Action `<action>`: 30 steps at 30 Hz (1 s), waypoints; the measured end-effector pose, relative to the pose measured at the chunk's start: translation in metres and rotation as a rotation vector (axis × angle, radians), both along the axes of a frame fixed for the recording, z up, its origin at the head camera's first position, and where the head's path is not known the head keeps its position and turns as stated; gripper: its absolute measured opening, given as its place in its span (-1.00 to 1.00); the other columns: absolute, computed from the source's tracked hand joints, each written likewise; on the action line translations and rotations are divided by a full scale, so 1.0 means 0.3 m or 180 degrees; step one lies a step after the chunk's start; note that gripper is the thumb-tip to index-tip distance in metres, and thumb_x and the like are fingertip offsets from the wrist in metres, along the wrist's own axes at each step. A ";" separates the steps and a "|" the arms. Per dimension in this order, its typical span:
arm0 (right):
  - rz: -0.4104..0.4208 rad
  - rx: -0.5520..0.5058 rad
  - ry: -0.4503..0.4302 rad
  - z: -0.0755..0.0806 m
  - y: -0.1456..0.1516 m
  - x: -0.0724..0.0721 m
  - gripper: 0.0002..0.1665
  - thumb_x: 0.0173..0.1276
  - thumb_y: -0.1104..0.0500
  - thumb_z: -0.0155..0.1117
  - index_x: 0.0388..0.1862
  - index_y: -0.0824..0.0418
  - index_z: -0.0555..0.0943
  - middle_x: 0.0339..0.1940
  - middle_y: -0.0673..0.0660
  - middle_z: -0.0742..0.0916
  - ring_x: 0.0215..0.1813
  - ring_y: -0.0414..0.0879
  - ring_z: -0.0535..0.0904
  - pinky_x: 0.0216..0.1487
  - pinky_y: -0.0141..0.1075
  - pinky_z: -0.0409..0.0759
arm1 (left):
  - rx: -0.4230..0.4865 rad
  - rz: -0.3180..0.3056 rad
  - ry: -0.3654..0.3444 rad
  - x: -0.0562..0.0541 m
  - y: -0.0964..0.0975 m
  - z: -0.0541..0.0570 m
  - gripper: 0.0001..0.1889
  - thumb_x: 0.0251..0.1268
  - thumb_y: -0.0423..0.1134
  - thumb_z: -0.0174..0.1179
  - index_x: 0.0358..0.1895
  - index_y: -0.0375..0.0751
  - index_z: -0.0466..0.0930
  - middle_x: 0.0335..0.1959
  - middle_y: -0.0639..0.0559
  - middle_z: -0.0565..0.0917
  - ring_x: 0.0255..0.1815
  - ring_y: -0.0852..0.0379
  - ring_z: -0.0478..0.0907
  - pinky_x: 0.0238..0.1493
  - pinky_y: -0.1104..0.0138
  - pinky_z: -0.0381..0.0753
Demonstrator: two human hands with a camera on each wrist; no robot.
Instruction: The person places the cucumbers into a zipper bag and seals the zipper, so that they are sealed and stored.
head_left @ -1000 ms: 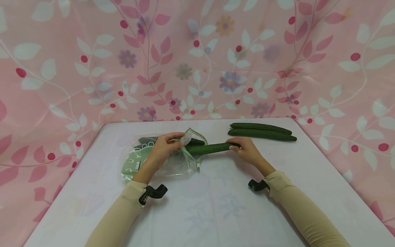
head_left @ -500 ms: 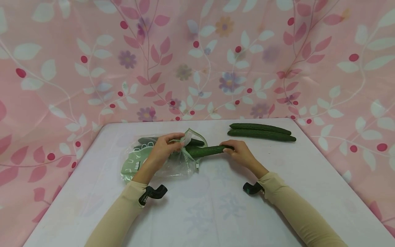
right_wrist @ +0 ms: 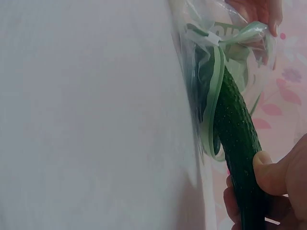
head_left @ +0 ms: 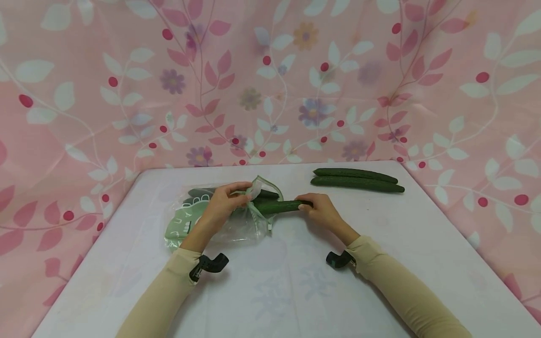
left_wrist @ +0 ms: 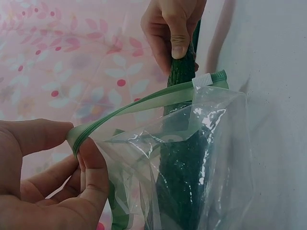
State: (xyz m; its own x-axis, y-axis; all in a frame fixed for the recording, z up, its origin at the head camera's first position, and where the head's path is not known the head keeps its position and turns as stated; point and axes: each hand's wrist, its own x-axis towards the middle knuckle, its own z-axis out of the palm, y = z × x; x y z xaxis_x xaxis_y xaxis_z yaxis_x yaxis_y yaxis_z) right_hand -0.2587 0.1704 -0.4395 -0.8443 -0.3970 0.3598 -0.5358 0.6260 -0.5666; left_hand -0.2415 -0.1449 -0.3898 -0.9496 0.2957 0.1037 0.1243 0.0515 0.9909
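A clear zip bag (head_left: 241,230) with a green printed patch lies on the table, its mouth facing right. My left hand (head_left: 221,206) pinches the green zip edge of that mouth between thumb and finger, as the left wrist view shows. My right hand (head_left: 323,211) grips the outer end of a dark green cucumber (right_wrist: 235,120). Much of this cucumber's length is inside the bag, seen through the plastic in the left wrist view. Another cucumber (head_left: 269,195) lies in the bag behind it, partly hidden by my left hand. A white slider (left_wrist: 202,80) sits on the zip.
Two more cucumbers, a rear one (head_left: 355,175) and a front one (head_left: 357,184), lie side by side at the table's back right. A white cloth covers the table (head_left: 296,291). Behind it hangs a pink floral curtain (head_left: 270,84).
My right hand has moved left with the cucumber, which has slid deeper into the bag. My left hand has kept its hold on the bag's edge.
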 end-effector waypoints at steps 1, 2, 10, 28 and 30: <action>0.0005 -0.0008 -0.0006 -0.001 -0.005 0.002 -0.69 0.45 0.35 0.35 0.14 0.38 0.73 0.07 0.28 0.77 0.15 0.20 0.68 0.17 0.08 0.60 | -0.0005 0.0000 0.0007 0.000 0.000 0.001 -0.49 0.48 -0.37 0.26 0.42 -0.43 0.48 0.42 -0.24 0.47 0.10 0.01 0.57 0.10 0.22 0.62; 0.0013 -0.0019 -0.0005 -0.002 -0.011 0.003 -0.69 0.45 0.35 0.35 0.14 0.39 0.73 0.07 0.28 0.77 0.14 0.21 0.68 0.17 0.07 0.60 | -0.0001 -0.0003 0.0008 0.000 0.001 0.001 -0.49 0.48 -0.37 0.26 0.42 -0.43 0.48 0.42 -0.24 0.47 0.10 0.01 0.57 0.10 0.21 0.62; -0.0072 -0.0049 -0.0007 -0.018 -0.049 0.007 -0.71 0.45 0.34 0.34 0.11 0.36 0.75 0.00 0.26 0.79 0.11 0.20 0.69 0.17 0.06 0.60 | 0.0032 -0.0029 0.0000 0.002 0.003 0.003 -0.49 0.48 -0.37 0.25 0.42 -0.43 0.48 0.41 -0.23 0.47 0.08 0.01 0.57 0.12 0.18 0.61; -0.0095 -0.0195 -0.0297 -0.037 -0.109 0.008 -0.74 0.48 0.26 0.37 0.08 0.27 0.78 -0.03 0.15 0.81 0.13 0.11 0.69 0.20 -0.01 0.58 | 0.0044 -0.0048 -0.0013 0.002 0.005 0.001 -0.50 0.47 -0.38 0.26 0.42 -0.43 0.48 0.40 -0.24 0.49 0.04 0.05 0.60 0.12 0.18 0.61; -0.0082 -0.0237 -0.0302 -0.041 -0.101 0.004 -0.75 0.46 0.25 0.40 0.07 0.25 0.79 -0.02 0.12 0.81 0.14 0.10 0.69 0.22 -0.03 0.57 | 0.0041 -0.0047 -0.0009 0.002 0.005 0.000 -0.50 0.47 -0.38 0.26 0.42 -0.43 0.48 0.39 -0.24 0.49 0.05 0.05 0.60 0.14 0.16 0.61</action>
State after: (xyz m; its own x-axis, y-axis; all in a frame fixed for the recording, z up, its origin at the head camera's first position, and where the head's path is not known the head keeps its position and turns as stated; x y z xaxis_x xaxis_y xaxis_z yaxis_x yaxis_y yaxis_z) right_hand -0.2575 0.1400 -0.4517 -0.8855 -0.3500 0.3056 -0.4620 0.5930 -0.6595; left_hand -0.2408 -0.1434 -0.3896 -0.9455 0.3082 0.1051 0.1222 0.0368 0.9918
